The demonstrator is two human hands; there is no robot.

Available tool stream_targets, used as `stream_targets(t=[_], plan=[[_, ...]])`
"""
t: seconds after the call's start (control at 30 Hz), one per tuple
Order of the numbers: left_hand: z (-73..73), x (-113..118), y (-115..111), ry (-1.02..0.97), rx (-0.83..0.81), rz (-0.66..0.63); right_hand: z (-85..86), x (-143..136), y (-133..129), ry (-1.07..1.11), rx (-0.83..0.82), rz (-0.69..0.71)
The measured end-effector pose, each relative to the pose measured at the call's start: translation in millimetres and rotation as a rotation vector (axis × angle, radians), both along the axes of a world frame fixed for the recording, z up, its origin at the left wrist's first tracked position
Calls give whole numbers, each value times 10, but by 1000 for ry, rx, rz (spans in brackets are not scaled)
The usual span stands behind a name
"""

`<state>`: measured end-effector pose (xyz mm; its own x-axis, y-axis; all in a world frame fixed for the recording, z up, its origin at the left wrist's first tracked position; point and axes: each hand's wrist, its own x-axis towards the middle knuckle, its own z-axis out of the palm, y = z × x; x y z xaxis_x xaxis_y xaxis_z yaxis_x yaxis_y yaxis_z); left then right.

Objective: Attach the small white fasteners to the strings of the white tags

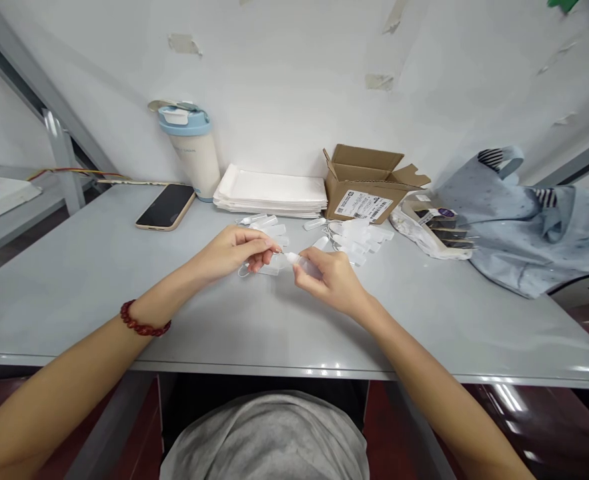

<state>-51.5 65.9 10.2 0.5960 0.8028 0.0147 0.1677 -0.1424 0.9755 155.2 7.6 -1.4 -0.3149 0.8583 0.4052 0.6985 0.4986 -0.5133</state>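
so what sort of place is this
Probably a workshop or packing area: the grey table holds several small translucent pieces, an open cardboard box with a printed label, and a flat white stack.

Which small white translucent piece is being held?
The piece in the right hand, tip toward the left hand; other visible pieces lie on the table.

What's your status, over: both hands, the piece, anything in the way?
Right hand gripping white piece. Left hand pinched near its tip; contents too small to tell. Similar pieces lie close beyond.
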Motion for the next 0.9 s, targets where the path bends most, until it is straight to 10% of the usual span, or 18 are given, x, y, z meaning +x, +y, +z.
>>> stream_targets(t=[0.9], plan=[[3,88,-148,40,3,45,-90,-26,-16,-90,77,3]])
